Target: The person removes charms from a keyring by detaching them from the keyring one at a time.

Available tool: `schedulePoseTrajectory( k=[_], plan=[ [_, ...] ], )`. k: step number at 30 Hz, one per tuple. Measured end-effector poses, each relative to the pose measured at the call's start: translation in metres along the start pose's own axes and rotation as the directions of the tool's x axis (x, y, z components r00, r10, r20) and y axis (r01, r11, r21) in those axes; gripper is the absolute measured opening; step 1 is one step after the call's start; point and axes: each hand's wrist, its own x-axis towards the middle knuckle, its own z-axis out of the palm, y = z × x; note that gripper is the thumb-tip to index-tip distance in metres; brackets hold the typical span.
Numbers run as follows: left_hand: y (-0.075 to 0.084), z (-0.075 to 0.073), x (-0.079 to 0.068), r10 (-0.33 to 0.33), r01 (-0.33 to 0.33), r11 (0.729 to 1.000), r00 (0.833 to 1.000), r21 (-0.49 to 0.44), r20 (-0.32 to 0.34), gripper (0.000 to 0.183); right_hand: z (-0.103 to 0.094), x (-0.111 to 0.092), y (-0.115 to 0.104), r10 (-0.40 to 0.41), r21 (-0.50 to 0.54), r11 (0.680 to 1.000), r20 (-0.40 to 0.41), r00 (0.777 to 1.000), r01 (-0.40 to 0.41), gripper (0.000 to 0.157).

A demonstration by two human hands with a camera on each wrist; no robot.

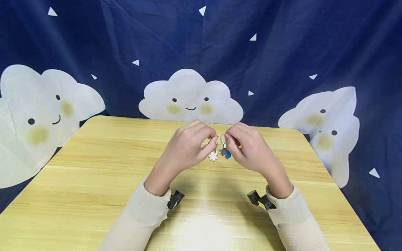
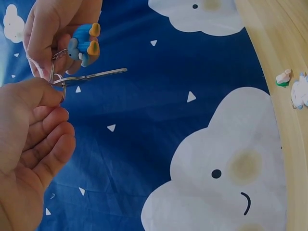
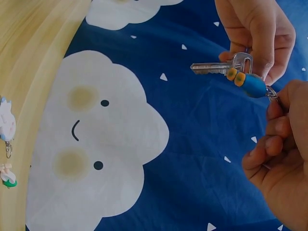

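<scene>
Both hands meet above the table. My left hand (image 1: pixel 190 146) pinches a thin metal ring between thumb and forefinger, and a silver key (image 3: pixel 211 69) hangs from that ring. Opposite it, my right hand (image 1: pixel 251 148) pinches the ring end of a short chain carrying a small blue animal charm (image 2: pixel 85 41) with orange feet. A loop of ring (image 1: pixel 221 138) shows between the fingertips; I cannot tell whether key and charm are linked. Below the left fingertips a white scalloped shape (image 1: pixel 213 156) is visible in the head view.
On the wooden table (image 1: pixel 78 167), the wrist views show a white-and-blue figure (image 3: pixel 6 120) with a metal clasp and a small pinkish-white and green figure (image 3: pixel 7 176). A dark blue cloud-print curtain (image 1: pixel 188 42) hangs behind. Each wrist wears a black camera (image 1: pixel 176 199).
</scene>
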Motion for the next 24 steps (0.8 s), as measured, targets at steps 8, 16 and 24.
schedulePoseTrajectory(
  k=[8,16,24],
  plan=[
    [-0.0007,-0.0005,0.0001,-0.012,0.012,1.0,1.0,0.004,0.007,0.008,0.0003,0.0,0.0009,-0.002,-0.005,1.0,0.002,1.0,0.002,0.022],
    [-0.0032,-0.0006,-0.002,-0.027,0.027,1.0,1.0,0.013,0.015,0.009,0.0018,0.0007,0.0019,-0.001,-0.018,1.0,0.012,1.0,0.002,0.021],
    [-0.006,-0.0022,-0.0037,-0.075,0.076,0.996,0.997,0.045,-0.016,0.007,-0.0037,0.0,0.0074,0.006,-0.04,0.999,-0.019,1.0,-0.007,0.022]
  ],
)
